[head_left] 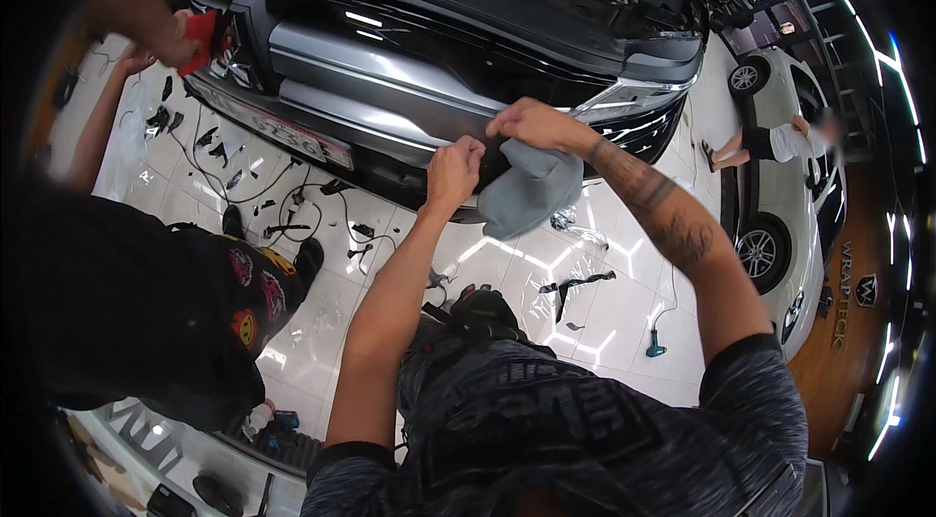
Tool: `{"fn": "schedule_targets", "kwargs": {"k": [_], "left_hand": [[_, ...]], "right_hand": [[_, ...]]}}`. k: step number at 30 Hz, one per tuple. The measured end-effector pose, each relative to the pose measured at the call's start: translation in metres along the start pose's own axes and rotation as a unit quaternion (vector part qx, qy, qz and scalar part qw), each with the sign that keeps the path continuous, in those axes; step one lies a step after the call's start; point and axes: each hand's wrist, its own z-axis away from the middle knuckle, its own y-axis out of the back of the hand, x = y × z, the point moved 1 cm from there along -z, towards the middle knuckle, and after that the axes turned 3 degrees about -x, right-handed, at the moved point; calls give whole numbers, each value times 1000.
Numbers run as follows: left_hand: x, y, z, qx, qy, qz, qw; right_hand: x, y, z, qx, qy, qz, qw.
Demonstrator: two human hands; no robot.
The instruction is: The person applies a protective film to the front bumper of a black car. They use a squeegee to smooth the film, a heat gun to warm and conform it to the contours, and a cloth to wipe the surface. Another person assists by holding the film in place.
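Observation:
Both my hands are at the front of a dark car, beside its silver-grey grille trim (390,74). My right hand (534,123) is closed near the headlight (619,98), and a grey cloth (534,193) hangs below it, seemingly gripped by its lower fingers. Just left of it and lower, my left hand (454,172) is closed in a pinch against the bumper. Whatever lies between its fingertips is too small to make out. A licence plate (292,135) sits on the bumper further left.
At the left, a co-worker's hand (178,41) holds a red flat tool (202,38) on the car. Cables (283,200) and black scraps lie on the tiled floor. A teal power tool (655,345) lies right. Beyond stand a white car (780,186) and another person (780,141).

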Motion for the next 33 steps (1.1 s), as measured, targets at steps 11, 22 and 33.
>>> {"fn": "schedule_targets", "kwargs": {"k": [11,22,33], "left_hand": [[18,-1,27,183,33,16,982],[149,-56,147,-148,82,109,980],[74,-47,104,42,349,382,855]], "right_hand": [[8,-148,217,165,-155,-425,877],[30,-140,197,351,7,-511,784],[10,-193,113,311,-85,-580,748]]}}
